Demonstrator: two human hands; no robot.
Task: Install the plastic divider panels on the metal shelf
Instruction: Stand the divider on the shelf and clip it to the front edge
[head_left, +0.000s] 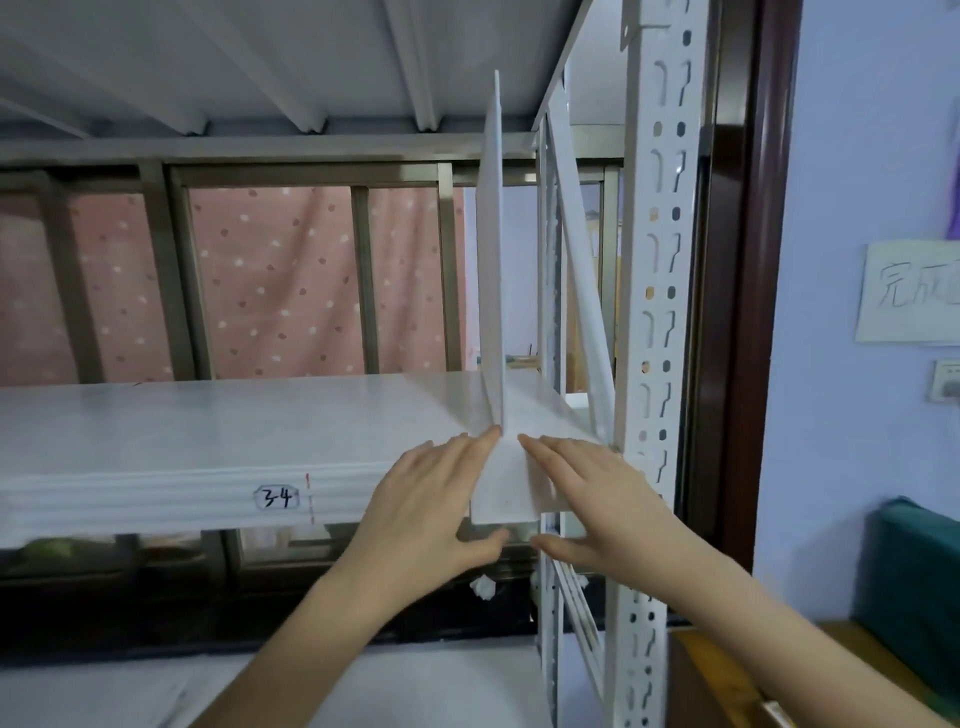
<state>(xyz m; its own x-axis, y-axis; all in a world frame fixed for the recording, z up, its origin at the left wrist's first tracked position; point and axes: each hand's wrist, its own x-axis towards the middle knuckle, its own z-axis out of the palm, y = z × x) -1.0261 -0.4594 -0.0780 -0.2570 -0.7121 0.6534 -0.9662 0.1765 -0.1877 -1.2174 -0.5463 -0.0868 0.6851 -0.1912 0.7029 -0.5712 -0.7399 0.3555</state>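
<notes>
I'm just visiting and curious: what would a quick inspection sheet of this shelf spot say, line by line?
Surface: white shelf board, bare; front edge carries a label reading 34.
Job's things: one white divider panel stands upright near the shelf's right end, its flat base overhanging the front edge.
Clutter: nothing seen.
Hands: left hand and right hand lie flat either side of the base, fingers spread, thumbs under the edge.
Cables: nothing seen.
Surroundings: perforated white upright post, pink dotted curtain behind, handwritten paper note on the wall.
</notes>
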